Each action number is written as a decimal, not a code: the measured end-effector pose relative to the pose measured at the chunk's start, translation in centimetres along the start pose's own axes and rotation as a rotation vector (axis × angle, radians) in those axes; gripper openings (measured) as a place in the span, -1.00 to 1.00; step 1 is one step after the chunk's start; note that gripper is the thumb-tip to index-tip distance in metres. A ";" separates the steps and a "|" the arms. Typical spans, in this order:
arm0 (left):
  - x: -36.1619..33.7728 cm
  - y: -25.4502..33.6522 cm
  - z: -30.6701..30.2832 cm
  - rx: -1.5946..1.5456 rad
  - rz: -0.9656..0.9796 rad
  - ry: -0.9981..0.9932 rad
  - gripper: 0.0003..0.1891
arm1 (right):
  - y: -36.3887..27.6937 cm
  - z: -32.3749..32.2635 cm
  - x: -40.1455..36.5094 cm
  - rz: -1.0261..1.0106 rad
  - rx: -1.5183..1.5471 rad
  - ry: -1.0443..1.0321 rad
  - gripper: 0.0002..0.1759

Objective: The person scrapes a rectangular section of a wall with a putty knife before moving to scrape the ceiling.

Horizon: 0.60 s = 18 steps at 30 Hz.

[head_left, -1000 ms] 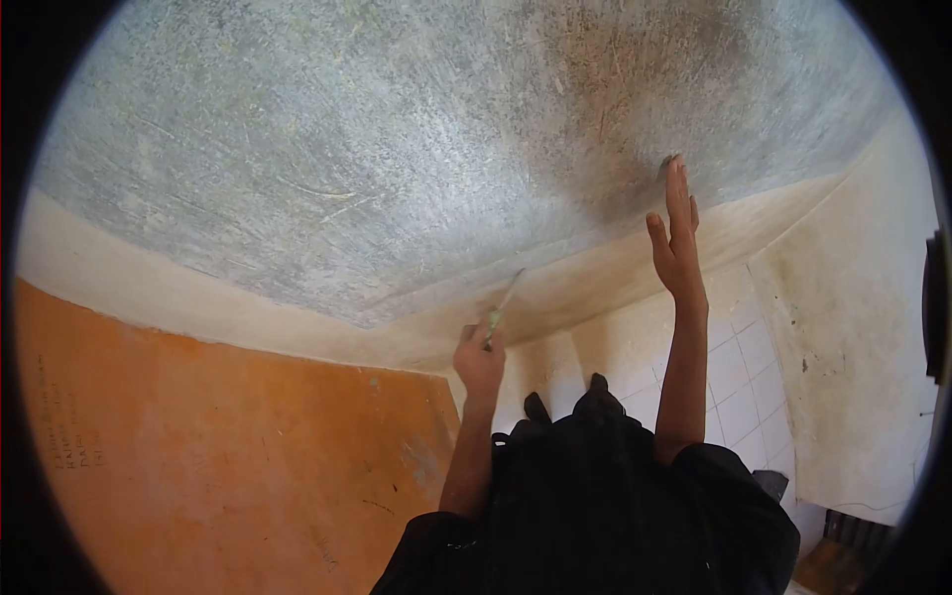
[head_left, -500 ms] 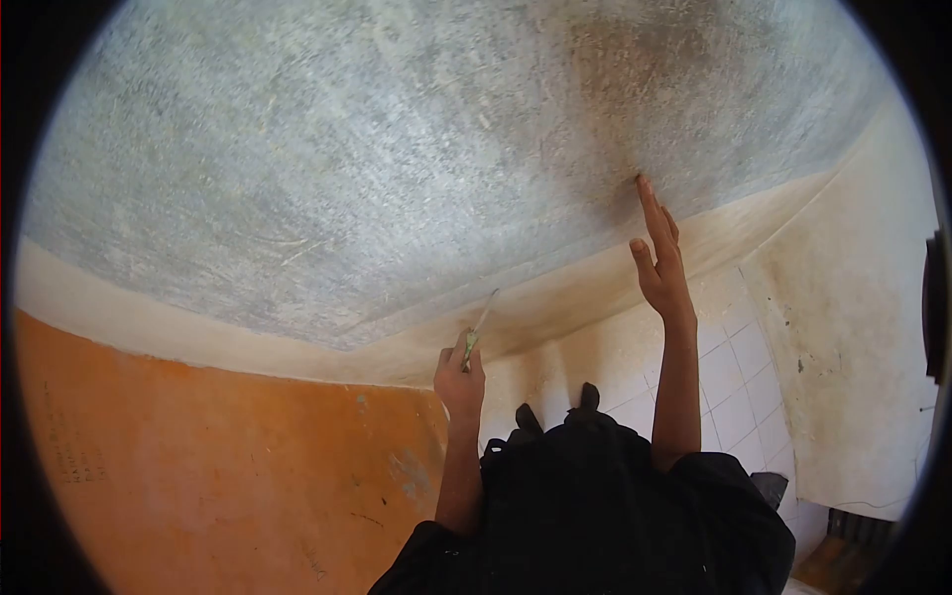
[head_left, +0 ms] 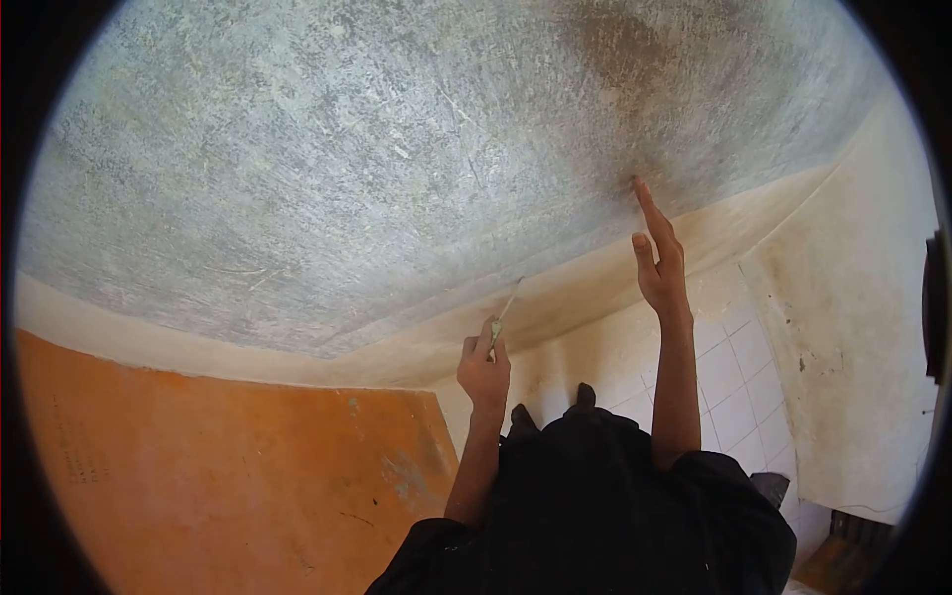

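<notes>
My left hand (head_left: 485, 372) is wrapped round the handle of a thin tool, which looks like a screwdriver (head_left: 508, 306), its slender shaft pointing up and right toward the lower edge of the grey, rough surface (head_left: 327, 169). To the right, my right hand (head_left: 662, 263) is raised with its fingers stretched out and the thumb apart. Its fingertips reach the grey surface below a dark brown stain (head_left: 630, 50). Nothing shows in that hand.
An orange wall (head_left: 228, 466) stands at the lower left. White floor tiles (head_left: 736, 387) lie at the right, beside a stained cream wall (head_left: 843, 337). Dark shoes (head_left: 585, 396) show below the hands. A dark object (head_left: 770, 488) lies near my right sleeve.
My left hand has moved right and slightly up with the tool, closer to my right hand. My right hand has hardly moved. The view has shifted slightly.
</notes>
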<state>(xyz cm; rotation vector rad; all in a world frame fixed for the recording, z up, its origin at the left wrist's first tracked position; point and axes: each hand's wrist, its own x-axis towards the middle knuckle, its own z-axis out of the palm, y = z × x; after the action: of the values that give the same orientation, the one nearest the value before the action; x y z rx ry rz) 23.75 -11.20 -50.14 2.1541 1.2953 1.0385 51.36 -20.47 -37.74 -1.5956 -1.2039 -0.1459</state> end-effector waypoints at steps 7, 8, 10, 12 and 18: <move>0.4 0.8 1.9 0.009 0.079 0.021 -0.62 | 1.4 -0.9 0.7 -0.034 0.051 0.077 -0.45; 0.4 1.3 2.6 0.013 0.074 0.027 -0.62 | 1.5 -0.7 0.9 -0.038 0.045 0.092 -0.46; 0.5 3.0 3.4 0.007 0.054 -0.013 -0.61 | 1.5 -0.9 0.9 -0.045 0.028 0.103 -0.46; 0.2 1.7 2.1 0.014 0.043 0.001 -0.62 | 1.3 -1.4 1.0 -0.064 -0.003 0.080 -0.45; 0.8 1.9 3.7 -0.043 0.030 -0.048 -0.66 | 2.3 -1.3 0.6 -0.089 -0.018 0.078 -0.44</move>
<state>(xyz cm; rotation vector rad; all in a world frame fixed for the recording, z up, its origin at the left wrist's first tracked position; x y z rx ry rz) 27.92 -11.35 -50.90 2.1591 1.2113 1.0111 53.94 -20.90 -38.30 -1.5384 -1.2158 -0.2747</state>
